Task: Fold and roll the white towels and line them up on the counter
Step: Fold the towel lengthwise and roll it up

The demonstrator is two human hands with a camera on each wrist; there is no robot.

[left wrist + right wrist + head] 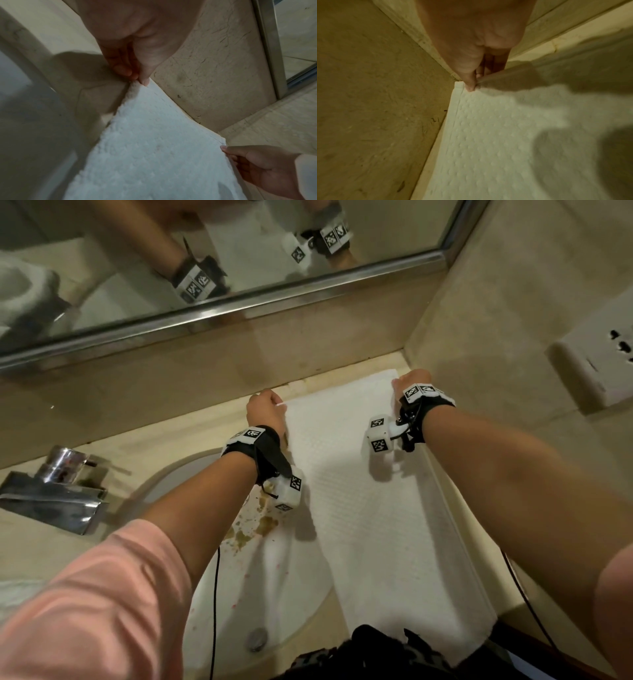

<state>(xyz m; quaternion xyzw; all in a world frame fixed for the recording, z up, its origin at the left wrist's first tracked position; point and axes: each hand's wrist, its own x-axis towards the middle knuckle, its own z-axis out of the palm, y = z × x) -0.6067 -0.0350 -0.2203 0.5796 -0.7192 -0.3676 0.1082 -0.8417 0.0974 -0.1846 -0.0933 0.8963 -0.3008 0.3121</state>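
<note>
A white textured towel (359,491) lies lengthwise on the beige counter (191,433), from the back wall to the front edge, where its near end hangs over. My left hand (265,409) pinches the far left corner of the towel (154,135) between thumb and fingers (144,79). At the far right corner my right hand (409,381) pinches the towel (505,135) close to the wall corner, with its thumb (470,86) on top. That right hand (257,166) also shows in the left wrist view, holding the hem.
A white sink basin (260,577) with brown stains lies left of the towel, partly under it. A chrome faucet (58,491) stands at the left. Behind the counter a mirror (205,261) reflects a rolled towel. A wall socket (596,361) is at the right.
</note>
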